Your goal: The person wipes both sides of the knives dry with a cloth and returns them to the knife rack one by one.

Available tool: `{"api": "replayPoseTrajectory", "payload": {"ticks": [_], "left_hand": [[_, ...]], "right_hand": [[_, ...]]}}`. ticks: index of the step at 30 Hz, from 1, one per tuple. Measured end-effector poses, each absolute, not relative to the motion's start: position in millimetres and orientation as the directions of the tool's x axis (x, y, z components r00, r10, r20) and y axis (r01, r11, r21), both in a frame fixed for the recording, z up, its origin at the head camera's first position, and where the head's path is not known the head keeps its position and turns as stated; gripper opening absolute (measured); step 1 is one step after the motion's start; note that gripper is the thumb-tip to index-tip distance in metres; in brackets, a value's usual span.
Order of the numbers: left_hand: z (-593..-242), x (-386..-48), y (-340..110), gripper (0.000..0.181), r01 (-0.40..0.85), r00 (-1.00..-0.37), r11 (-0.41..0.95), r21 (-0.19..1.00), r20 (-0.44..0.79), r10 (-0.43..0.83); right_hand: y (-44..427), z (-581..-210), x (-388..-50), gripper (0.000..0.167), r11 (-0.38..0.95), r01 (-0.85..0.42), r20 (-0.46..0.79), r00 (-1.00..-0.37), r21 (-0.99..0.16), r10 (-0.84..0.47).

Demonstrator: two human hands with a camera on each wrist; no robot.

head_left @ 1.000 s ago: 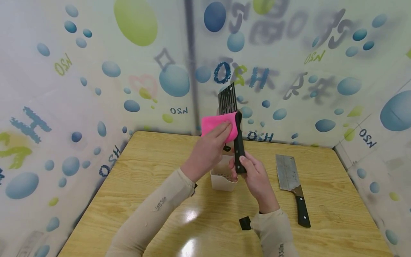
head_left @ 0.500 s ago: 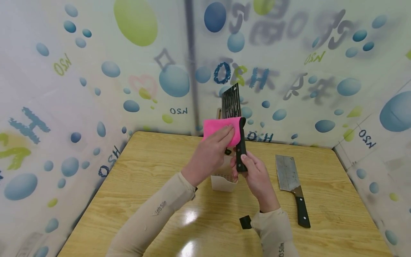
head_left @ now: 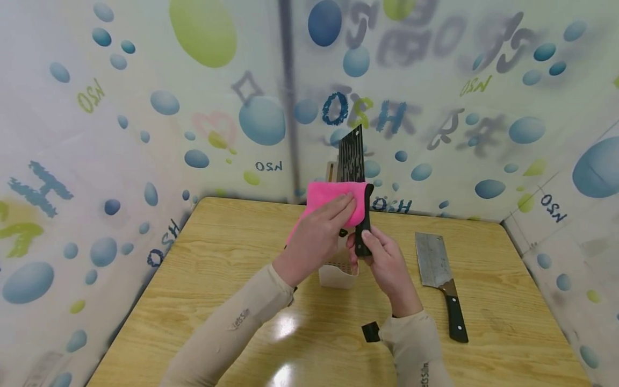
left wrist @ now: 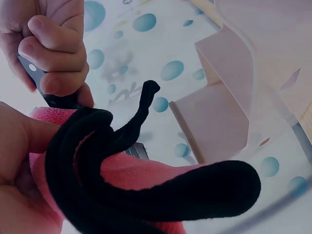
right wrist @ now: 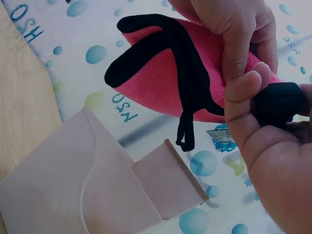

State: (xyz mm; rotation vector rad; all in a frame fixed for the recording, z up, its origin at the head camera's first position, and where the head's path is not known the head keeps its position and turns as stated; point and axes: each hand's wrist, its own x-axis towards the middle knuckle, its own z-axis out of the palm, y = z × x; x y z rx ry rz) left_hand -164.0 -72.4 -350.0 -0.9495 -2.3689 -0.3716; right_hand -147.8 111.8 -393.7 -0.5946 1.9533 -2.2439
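In the head view a kitchen knife (head_left: 352,157) with a dark, streaked blade points upward. My right hand (head_left: 388,266) grips its black handle (head_left: 362,236) near the end. A pink cloth (head_left: 320,194) with black edging is pinched in my left hand (head_left: 311,239) and lies over the lower blade. The left fingers press on its front; the left thumb is behind it. The left wrist view shows the black trim (left wrist: 214,192) and a small loop hanging off the cloth. From the right wrist, the blade (right wrist: 222,138) is mostly hidden behind the cloth.
A second knife, a broad cleaver (head_left: 432,260) with a black handle, lies on the wooden table (head_left: 232,236) at the right. A pale holder (head_left: 337,277) with a perforated base stands behind and below the hands. A patterned wall covering (head_left: 203,97) surrounds the table.
My left hand and the cloth have slid slightly down the blade toward the handle. The knife has shifted a little to the right and turned slightly. The cleaver stays put.
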Motion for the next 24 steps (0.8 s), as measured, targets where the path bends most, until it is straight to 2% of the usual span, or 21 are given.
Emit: {"api": "replayPoseTrajectory", "payload": {"ticks": [7, 19, 24], "left_hand": [[-350.9, -159.4, -74.7, 0.051, 0.713, -0.589, 0.698, 0.056, 0.588, 0.555], [-350.0, -154.7, -75.0, 0.054, 0.716, -0.59, 0.696, 0.064, 0.588, 0.553], [-350.0, -155.9, -76.2, 0.052, 0.712, -0.59, 0.699, 0.064, 0.594, 0.547]], "right_hand": [[110.6, -391.8, -148.3, 0.046, -0.174, -0.18, 0.23, -0.911, -0.968, -0.342], [110.7, -389.0, -148.6, 0.04, -0.213, -0.189, 0.255, -0.903, -0.959, -0.345], [109.5, -388.1, -147.7, 0.044, -0.189, -0.182, 0.241, -0.901, -0.965, -0.362]]}}
